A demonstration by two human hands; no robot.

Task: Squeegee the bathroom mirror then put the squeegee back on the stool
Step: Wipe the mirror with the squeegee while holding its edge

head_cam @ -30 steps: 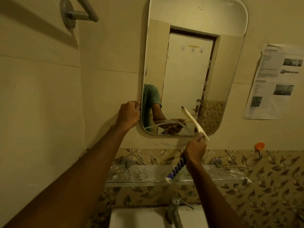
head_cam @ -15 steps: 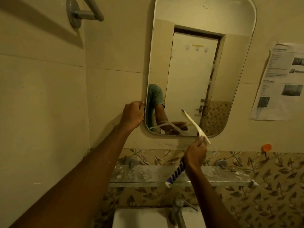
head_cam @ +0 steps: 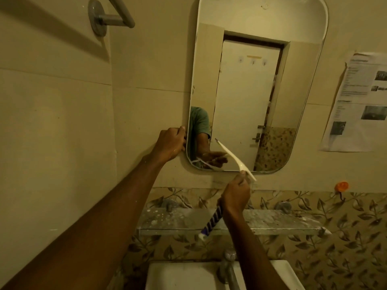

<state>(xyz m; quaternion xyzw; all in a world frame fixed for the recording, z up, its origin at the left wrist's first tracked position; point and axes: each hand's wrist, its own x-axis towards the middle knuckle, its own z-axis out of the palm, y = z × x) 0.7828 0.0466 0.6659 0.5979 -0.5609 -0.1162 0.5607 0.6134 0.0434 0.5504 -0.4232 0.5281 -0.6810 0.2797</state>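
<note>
A tall rounded mirror [head_cam: 251, 91] hangs on the beige wall. My left hand [head_cam: 170, 144] grips its lower left edge. My right hand [head_cam: 235, 194] holds the squeegee [head_cam: 234, 159] by its handle, just below the mirror's bottom rim. The white blade slants up to the left across the mirror's lowest part. The blue-and-white striped handle end [head_cam: 210, 223] sticks out below my fist. The glass reflects a green sleeve, my hand and the blade. No stool is in view.
A dusty glass shelf [head_cam: 282, 221] runs under the mirror, above a tap [head_cam: 228, 266] and white basin [head_cam: 178, 277]. A grey towel bar [head_cam: 111, 16] juts out top left. A printed sheet [head_cam: 360, 101] and an orange hook [head_cam: 341, 186] are on the right wall.
The view has drifted so the mirror sits further right and lower. Both hands keep their hold; the blade stays at the mirror's bottom edge at nearly the same tilt.
</note>
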